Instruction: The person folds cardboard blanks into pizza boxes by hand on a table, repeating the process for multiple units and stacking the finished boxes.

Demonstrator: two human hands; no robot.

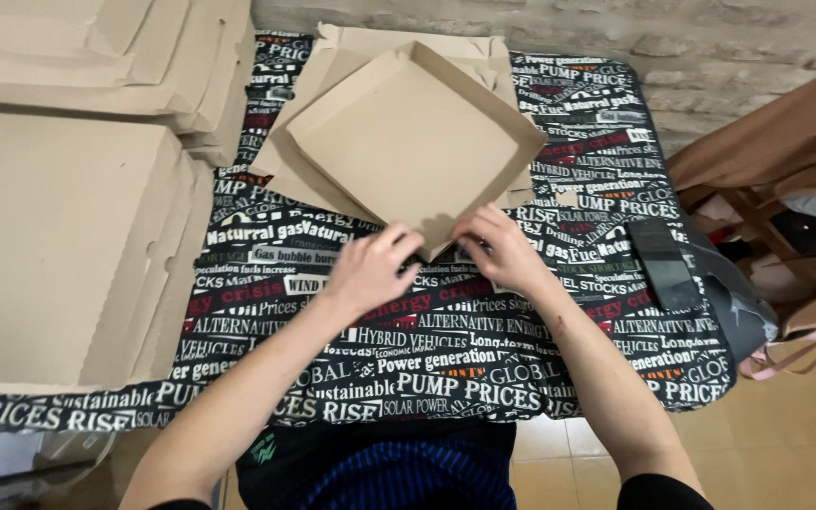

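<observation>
Cardboard everywhere: flat box blanks (59, 246) stacked at far left, likely kept within reach. Left hand (370, 269) and right hand (502, 247) both pinched on near corner of half-folded cardboard box (417, 142), apparently to crease its walls. Sat mid-table (446, 359) on printed black cloth, turned diamond-wise, roughly square, near corner pointed toward wearer. Brown bags (786, 151) at right.
</observation>
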